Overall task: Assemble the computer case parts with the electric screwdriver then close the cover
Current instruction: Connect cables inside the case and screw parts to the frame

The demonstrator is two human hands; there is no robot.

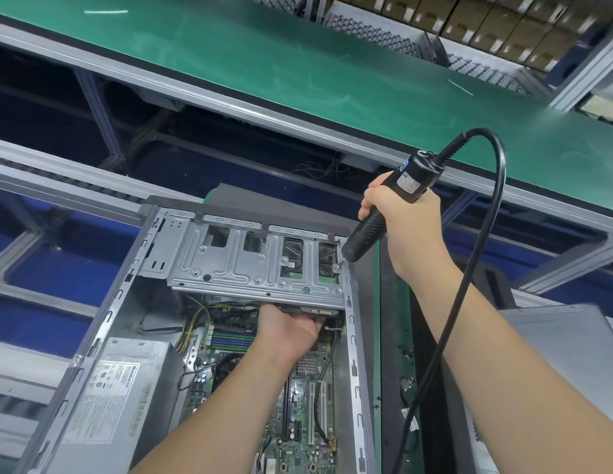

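STEP: I'm screwing the silver sheet-metal drive cage (250,265) into the open grey computer case (103,302) | right hand (406,227) wrapped round black corded electric screwdriver (383,213), bit on corner screw (336,267) | left hand (288,331) under cage, fingers hidden, can't tell | NEXT: drive straight; grey cover panel (554,340) waits on the table.

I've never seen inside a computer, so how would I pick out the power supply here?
Start at the open computer case lying below the green bench. Look to its near left corner: the power supply is the plain grey metal box there, the only part with a big white printed label.

Green conveyor belt (298,63) runs beneath stacked cardboard boxes (503,18).
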